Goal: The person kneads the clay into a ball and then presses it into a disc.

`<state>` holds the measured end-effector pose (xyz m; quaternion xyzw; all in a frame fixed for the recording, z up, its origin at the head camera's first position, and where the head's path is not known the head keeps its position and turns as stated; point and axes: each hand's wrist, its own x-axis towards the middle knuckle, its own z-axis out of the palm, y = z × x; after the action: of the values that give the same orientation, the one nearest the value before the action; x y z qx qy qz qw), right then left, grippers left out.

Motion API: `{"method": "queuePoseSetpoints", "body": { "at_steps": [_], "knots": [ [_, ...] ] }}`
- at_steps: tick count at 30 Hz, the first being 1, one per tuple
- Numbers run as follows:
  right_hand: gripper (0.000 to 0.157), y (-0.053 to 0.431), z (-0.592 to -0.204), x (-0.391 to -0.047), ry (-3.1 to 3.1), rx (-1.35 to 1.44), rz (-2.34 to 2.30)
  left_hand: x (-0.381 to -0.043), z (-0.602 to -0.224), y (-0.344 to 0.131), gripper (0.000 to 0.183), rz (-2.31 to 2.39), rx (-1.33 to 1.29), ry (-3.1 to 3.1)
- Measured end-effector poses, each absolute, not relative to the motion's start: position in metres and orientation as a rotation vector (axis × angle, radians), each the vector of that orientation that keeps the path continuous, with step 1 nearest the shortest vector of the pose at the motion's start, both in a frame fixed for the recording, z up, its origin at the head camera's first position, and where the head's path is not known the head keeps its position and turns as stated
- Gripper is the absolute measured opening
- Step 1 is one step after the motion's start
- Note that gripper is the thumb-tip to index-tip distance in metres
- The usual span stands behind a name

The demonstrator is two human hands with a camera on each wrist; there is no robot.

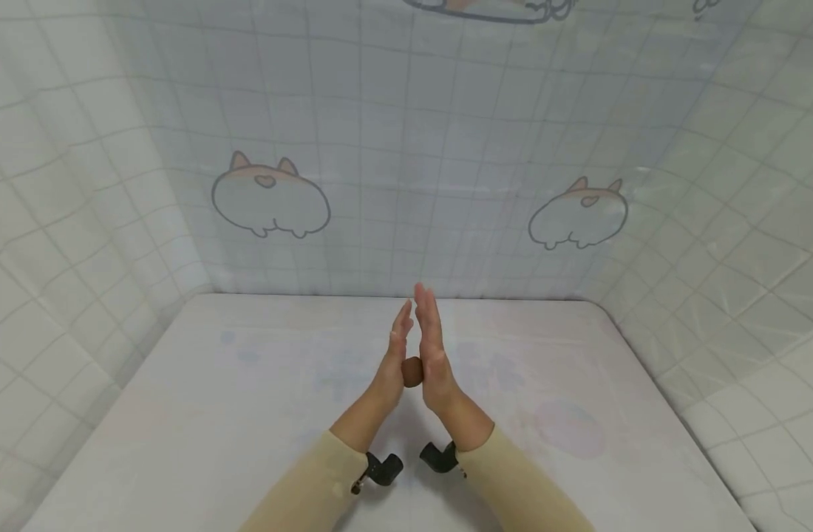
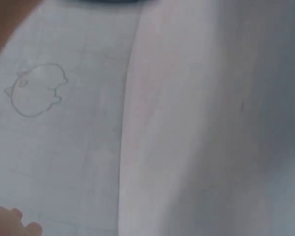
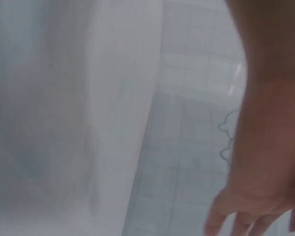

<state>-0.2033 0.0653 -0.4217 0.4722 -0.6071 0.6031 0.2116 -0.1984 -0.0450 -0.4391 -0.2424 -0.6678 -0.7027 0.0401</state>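
Observation:
A small brown ball [image 1: 412, 372], its material too small to tell, sits between the two palms in the head view. My left hand [image 1: 393, 366] presses it from the left with straight fingers pointing up and forward. From the other side my right hand [image 1: 436, 362] presses it, fingers also straight. The fingertips of both hands stand close but slightly apart. In the left wrist view only part of the left hand [image 2: 7, 223] shows at the lower corner. The right wrist view holds the right hand [image 3: 258, 196] along its right side; the ball is hidden in both wrist views.
Below the hands lies a pale table [image 1: 200, 414] with faint coloured patches. Around it hang white grid-patterned curtains [image 1: 406, 185] with cartoon animal drawings. A black wrist camera [image 1: 383, 469] is on the left forearm and another black wrist camera [image 1: 440, 458] on the right.

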Motion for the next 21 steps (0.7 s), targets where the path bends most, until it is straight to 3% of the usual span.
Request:
{"method": "queuePoseSetpoints", "body": {
  "at_steps": [5, 21],
  "knots": [
    [0.090, 0.066, -0.423, -0.207, -1.764, 1.368, 1.694, -0.197, -0.432, -0.045, 0.088, -2.152, -0.789, -1.959],
    [0.085, 0.056, -0.434, -0.190, -1.687, 1.417, 1.816, -0.210, -0.429, -0.061, 0.092, -2.185, -0.450, -1.998]
  ]
}}
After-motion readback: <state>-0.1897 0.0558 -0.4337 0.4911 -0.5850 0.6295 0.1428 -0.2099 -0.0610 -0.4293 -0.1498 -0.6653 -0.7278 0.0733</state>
